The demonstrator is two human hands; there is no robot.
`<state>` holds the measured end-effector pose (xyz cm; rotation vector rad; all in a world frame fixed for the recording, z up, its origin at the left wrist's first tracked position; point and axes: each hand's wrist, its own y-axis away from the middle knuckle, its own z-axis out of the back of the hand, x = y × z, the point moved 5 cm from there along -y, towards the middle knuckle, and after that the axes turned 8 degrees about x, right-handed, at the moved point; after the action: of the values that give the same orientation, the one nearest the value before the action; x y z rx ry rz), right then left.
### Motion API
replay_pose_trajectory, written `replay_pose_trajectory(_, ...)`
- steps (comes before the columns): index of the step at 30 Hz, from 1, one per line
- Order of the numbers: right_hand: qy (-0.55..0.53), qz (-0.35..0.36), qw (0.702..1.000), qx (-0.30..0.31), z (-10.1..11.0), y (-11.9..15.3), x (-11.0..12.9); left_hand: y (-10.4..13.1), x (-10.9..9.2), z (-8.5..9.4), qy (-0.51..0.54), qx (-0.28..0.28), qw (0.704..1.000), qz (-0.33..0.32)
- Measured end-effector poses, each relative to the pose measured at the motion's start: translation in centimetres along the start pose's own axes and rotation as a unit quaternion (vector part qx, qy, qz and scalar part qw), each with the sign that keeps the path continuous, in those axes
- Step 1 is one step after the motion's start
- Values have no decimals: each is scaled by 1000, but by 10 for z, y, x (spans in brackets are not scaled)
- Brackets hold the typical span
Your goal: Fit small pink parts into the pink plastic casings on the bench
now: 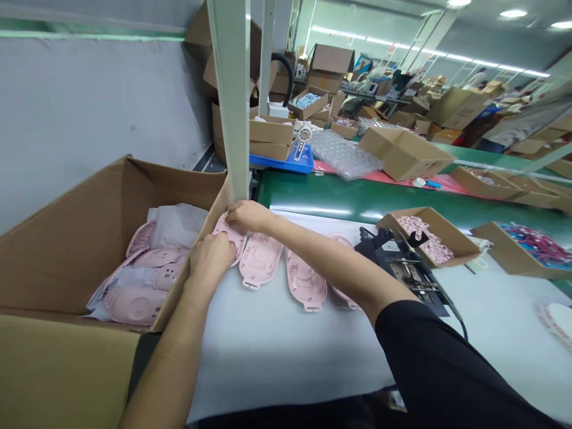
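My left hand (211, 257) and my right hand (248, 215) both grip one pink plastic shell (229, 237) at the left end of a white foam sheet (277, 333), right beside the wall of a big cardboard box (67, 238). The right hand pinches the shell's far end, the left hand its near end. Two more pink shells (261, 260) (305, 281) lie flat in a row to the right, and another is partly hidden under my right forearm. Inside the box, several pink shells (143, 286) lie among white wrapping.
A black fixture with a cable (404, 268) stands right of my forearm. Behind it are a small box of pink parts (429, 238) and a box of coloured parts (531, 247). A white post (232, 101) rises just past my hands. Cartons crowd the green belt (357, 199) beyond.
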<state>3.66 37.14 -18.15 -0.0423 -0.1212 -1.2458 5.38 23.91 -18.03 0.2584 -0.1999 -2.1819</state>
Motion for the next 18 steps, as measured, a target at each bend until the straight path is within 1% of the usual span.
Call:
replay_pose_trajectory(4,7,20,1000,11,-3,1,1,1,0,1,-2,2,1000,1)
replay_pose_trajectory(7,4,24,1000,5,-1,4,-2,2,-1,3,-2,3,1000,2)
replay_pose_trajectory(9,-2,8,1000,-7,2,5,-5,0,-3,6,-1,2,1000,3)
replay_pose_trajectory(13,-12,-50,998,-22,7,6,-6,-7,-6,11,-1,2,1000,5)
replay_pose_trajectory(15,-13,-79,997,-18,8,4,-6,-11,-6,11,0,5,1000,7)
replay_pose_trajectory(18,-13,-113,993,4,9,1,-8,-15,-7,10,2,13,1000,9)
